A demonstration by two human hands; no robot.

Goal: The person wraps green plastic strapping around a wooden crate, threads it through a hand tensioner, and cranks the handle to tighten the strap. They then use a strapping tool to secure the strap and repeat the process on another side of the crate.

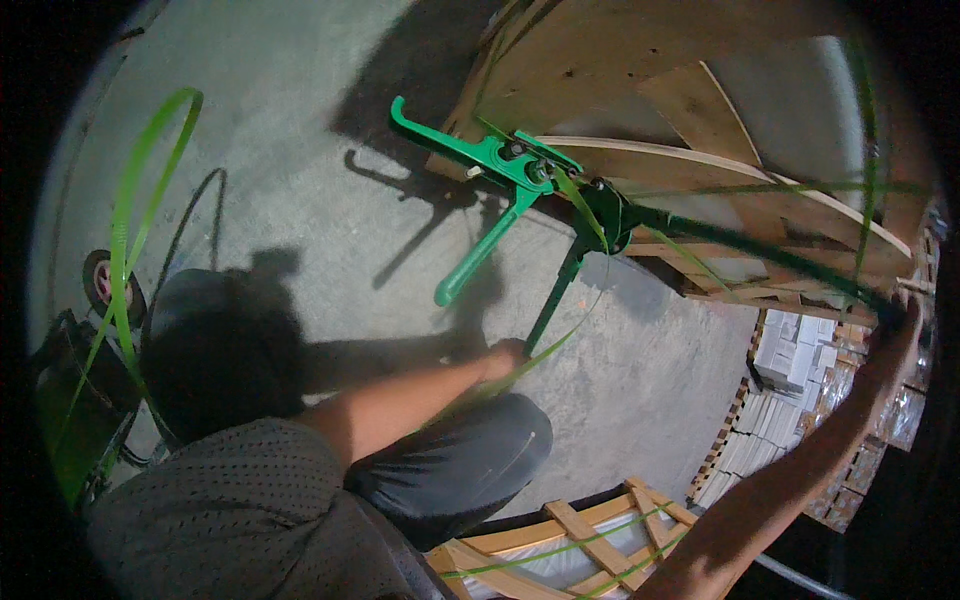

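Note:
My left hand (503, 360) is closed around the end of one long handle of a dark green strapping sealer (612, 215). The other handle is spread far out to the right, and my right hand (908, 302) is wrapped around its end; its fingers are partly in shadow. At the sealer's head a green plastic strap (582, 208) runs along the side of a wooden crate (640, 170). Just left of the head, a bright green strap tensioner (505, 165) sits on the strap, with its lever sticking out toward me. Neither hand touches the tensioner.
A loop of green strap (122, 220) rises at the left beside a small wheel (108, 283) of a cart. Another strapped wooden crate (570, 540) stands at the lower edge. White stacked goods (785, 350) and wrapped cartons (835, 385) lie at the right on the concrete floor (640, 400).

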